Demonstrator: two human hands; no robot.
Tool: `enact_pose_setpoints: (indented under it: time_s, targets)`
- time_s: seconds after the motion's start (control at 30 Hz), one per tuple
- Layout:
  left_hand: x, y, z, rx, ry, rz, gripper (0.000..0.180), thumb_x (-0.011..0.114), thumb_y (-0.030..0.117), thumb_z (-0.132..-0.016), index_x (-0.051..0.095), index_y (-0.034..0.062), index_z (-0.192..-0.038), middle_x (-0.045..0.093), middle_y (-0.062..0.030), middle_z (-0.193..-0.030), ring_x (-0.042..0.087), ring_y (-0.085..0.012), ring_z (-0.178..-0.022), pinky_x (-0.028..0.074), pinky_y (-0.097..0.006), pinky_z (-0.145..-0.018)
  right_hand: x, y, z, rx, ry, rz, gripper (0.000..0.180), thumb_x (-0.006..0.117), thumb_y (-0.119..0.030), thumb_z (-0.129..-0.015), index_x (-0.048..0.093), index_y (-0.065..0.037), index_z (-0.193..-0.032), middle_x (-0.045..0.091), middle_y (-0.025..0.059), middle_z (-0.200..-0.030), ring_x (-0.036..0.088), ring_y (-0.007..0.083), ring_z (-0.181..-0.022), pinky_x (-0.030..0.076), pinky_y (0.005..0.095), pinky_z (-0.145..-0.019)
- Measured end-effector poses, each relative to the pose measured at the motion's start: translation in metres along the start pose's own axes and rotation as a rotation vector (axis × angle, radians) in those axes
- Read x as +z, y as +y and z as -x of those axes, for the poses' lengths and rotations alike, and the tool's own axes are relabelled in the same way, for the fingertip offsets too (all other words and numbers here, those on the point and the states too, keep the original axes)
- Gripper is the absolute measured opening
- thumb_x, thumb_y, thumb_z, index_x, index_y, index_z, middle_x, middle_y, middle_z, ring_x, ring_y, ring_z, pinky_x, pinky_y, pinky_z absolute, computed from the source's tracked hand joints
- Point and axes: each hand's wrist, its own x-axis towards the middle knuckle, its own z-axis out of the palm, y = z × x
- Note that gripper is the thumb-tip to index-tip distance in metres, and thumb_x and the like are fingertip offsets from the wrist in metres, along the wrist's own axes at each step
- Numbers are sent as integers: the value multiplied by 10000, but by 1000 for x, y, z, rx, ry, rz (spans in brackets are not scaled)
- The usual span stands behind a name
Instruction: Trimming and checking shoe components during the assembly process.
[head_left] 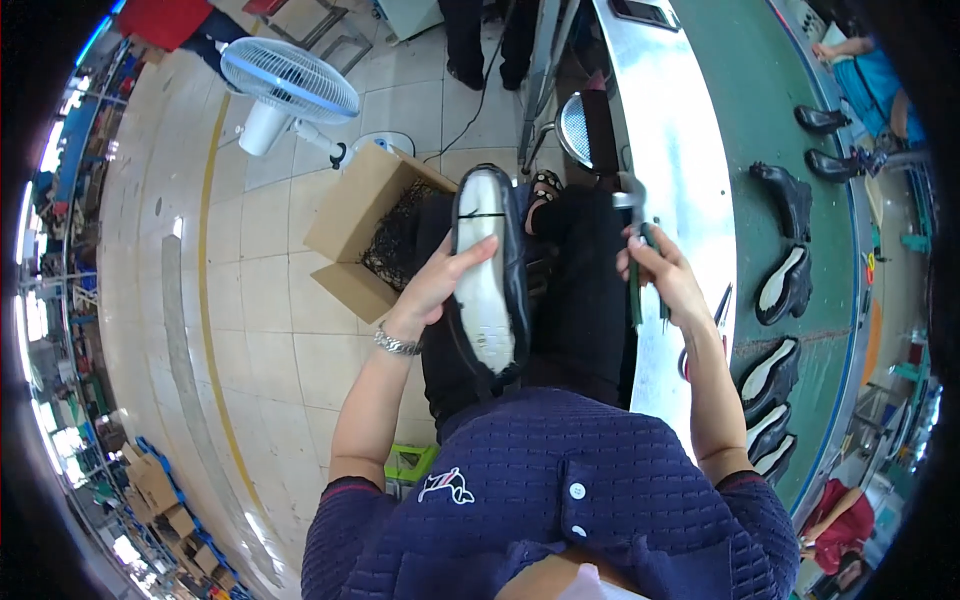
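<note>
My left hand (440,280) grips a black shoe upper (485,320) by its side, holding it bottom up over my lap. The thumb presses on its pale sole board, and a thin dark strip crosses the board near the far end. In my right hand (668,275) is a pair of pincers (634,290) with green handles, its metal head pointing away from me. The tool is beside the metal bench edge, apart from the shoe. Its head is a little blurred, and I cannot tell whether the jaws are closed.
A metal bench (670,120) runs along my right, with a phone (643,13) at its far end and scissors (722,305) near my forearm. Several black shoes (785,285) lie on the green belt (745,120). Leftward stand a carton (345,220) of dark scraps and a fan (290,80).
</note>
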Motion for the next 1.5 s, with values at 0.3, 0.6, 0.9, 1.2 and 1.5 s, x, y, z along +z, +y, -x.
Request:
enact_pose_setpoints:
  time_s: [0.3, 0.6, 0.9, 1.2, 1.5]
  targets:
    - [2, -13, -30, 507, 438, -504, 585, 597, 337, -927, 430, -15, -1363, 533, -199, -1290, 589, -273, -1072, 443, -347, -929, 82, -71, -14, 153, -429, 43, 674, 511, -124, -975, 132, -93, -1531, 670, 144, -1098, 639, 175, -994, 501, 284, -842]
    - [18, 1, -49, 733, 772, -548, 275, 607, 178, -915, 647, -42, -1076, 686, -188, -976, 664, -344, -879, 513, -382, -780, 101, -104, -50, 422, -425, 152, 691, 518, -172, -995, 96, -121, -1539, 619, 72, -938, 630, 182, -897, 544, 349, -820]
    - [14, -4, -52, 826, 800, -640, 208, 584, 93, -924, 664, -41, -1062, 692, -188, -910, 677, -290, -730, 525, -343, -653, 107, -85, -43, 7, -382, 730, 580, 463, -124, -1007, 168, -3, -1490, 594, 74, -673, 609, 152, -581, 524, 302, -597]
    - [-10, 9, -46, 824, 518, -529, 211, 601, 61, -904, 670, 36, -1102, 693, -187, -989, 689, -300, -824, 538, -330, -704, 101, -101, -44, -145, -383, 1145, 551, 487, -93, -971, 238, 0, -1454, 623, 197, -660, 654, 331, -609, 526, 414, -632]
    - [-16, 7, -42, 961, 460, -826, 328, 575, -25, -834, 652, 35, -1147, 650, -206, -1139, 665, -346, -933, 535, -379, -804, 121, -118, -39, -686, 58, 889, 642, 552, -46, -908, 279, -125, -1484, 638, 217, -727, 645, 380, -663, 498, 458, -594]
